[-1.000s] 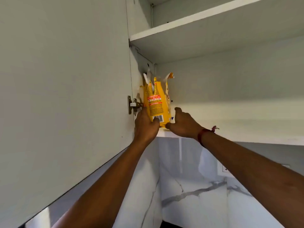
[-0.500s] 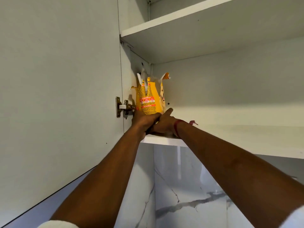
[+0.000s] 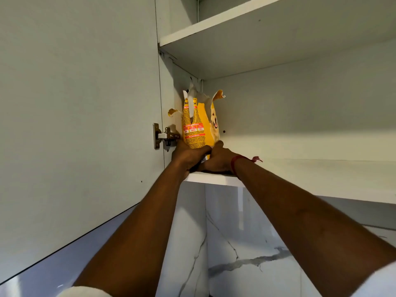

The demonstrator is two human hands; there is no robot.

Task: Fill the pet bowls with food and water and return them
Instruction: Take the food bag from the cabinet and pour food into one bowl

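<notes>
Reaching overhead | left hand (image 3: 188, 156), right hand (image 3: 218, 160) both clasping food bag (image 3: 198, 127) base | shelf (image 3: 300, 179)

The yellow food bag (image 3: 198, 127) shows red boxes reading "10%" and "5%".

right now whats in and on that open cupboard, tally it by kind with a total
Yellow pet food bags: 1, torn open at the top, standing at the left end of the lower shelf
Shelves: 2, lower shelf and upper shelf
Door hinges: 1
Hands on the bag: 2, left hand and right hand
Total: 6
</notes>
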